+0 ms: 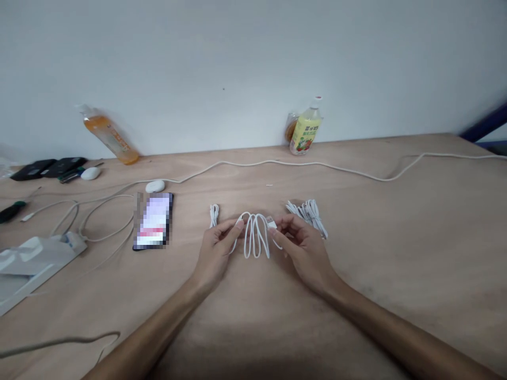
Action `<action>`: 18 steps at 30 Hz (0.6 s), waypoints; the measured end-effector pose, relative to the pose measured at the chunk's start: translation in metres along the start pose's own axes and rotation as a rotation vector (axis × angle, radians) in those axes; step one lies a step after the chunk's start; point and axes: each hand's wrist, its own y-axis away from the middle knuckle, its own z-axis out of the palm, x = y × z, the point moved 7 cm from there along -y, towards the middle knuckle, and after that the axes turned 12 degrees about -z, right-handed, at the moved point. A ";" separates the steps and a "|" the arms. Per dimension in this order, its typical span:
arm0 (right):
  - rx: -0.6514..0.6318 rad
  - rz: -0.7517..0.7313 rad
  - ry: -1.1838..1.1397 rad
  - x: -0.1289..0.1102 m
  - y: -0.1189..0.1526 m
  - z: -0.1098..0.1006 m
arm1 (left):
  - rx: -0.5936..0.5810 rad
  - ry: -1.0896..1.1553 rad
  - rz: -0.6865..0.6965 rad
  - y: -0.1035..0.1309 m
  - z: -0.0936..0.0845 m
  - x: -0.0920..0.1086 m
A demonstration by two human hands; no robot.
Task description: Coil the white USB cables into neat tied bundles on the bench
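Between my hands hangs a white charging cable (257,237), folded into several loose loops. My left hand (216,245) pinches one end of it, a small plug, between thumb and forefinger. The larger USB plug at the other end is gripped by my right hand (304,248). Just beyond my left hand lies a small bundled white cable (214,214). Past my right hand is a thicker bundle of white cables (311,215), partly hidden by the fingers.
A phone (154,220) and a white earbud case (155,186) lie to the left, near a white power strip (39,264) with trailing cords. An orange drink bottle (111,140) and a yellow-labelled bottle (307,129) stand by the wall. One long white cord (317,164) crosses the wooden table.
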 end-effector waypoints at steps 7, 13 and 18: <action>-0.027 0.044 -0.100 0.002 0.000 0.003 | 0.031 0.162 -0.033 -0.003 -0.005 -0.006; -0.011 0.058 -0.127 0.001 -0.001 0.002 | -0.037 0.182 -0.067 -0.002 0.001 -0.005; -0.013 0.044 -0.152 0.000 0.000 0.003 | -0.133 0.193 -0.079 0.001 0.011 -0.003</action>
